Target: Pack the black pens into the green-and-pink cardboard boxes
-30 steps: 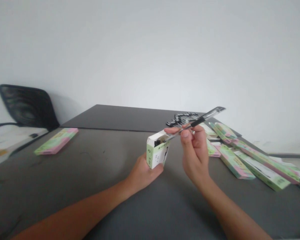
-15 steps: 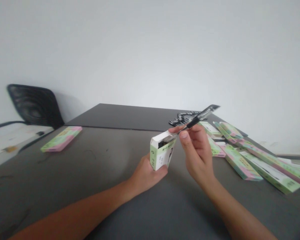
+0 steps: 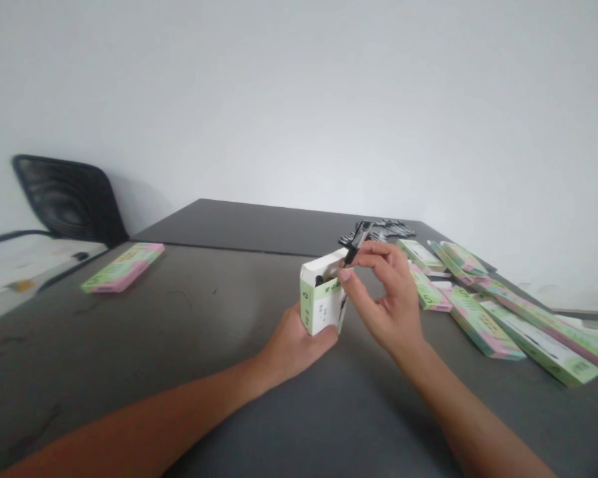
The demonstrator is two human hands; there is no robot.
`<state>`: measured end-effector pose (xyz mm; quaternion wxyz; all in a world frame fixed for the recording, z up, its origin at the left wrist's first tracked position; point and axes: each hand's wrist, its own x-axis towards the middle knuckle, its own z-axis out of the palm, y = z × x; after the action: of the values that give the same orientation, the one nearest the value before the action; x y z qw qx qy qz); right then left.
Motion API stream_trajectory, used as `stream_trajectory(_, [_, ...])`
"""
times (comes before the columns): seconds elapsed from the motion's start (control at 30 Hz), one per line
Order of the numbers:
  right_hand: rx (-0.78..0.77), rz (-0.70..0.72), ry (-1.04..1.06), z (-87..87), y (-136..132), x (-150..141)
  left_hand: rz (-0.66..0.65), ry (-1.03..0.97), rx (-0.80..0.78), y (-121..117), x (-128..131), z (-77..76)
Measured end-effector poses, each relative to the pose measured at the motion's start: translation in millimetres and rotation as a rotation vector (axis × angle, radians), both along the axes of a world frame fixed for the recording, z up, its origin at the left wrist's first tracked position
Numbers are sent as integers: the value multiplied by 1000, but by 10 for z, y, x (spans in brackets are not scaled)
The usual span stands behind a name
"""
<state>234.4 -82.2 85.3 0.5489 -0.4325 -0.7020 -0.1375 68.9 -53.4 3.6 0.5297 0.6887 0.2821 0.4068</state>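
Green-and-pink boxes (image 3: pixel 480 324) past the right hand (image 3: pixel 391 299), black pens (image 3: pixel 379 230) behind

One left hand (image 3: pixel 294 338), one right hand (image 3: pixel 391 299), one open white box (image 3: pixel 323 311), one black pen (image 3: pixel 357 243), one pile of black pens (image 3: pixel 383 230), too small to count, at least seven flat green-and-pink boxes (image 3: pixel 122 267), and one black mesh chair (image 3: pixel 64 199) show.
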Motion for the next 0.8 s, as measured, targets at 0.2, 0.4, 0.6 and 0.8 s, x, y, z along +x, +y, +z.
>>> stream_trajectory(0.2, [34, -48, -69, -16, 43, 54, -9, 1, -6, 6, -5, -17])
stream_trajectory(0.4, [110, -94, -123, 62, -2, 100, 6, 2, -8, -6, -12, 17])
stream_trajectory(0.6, [210, -48, -66, 76, 1, 206, 6, 15, 68, -38, -20, 25])
stream_trajectory(0.8, [308, 66, -41, 34, -3, 254, 86, 61, 264, -53, -45, 15])
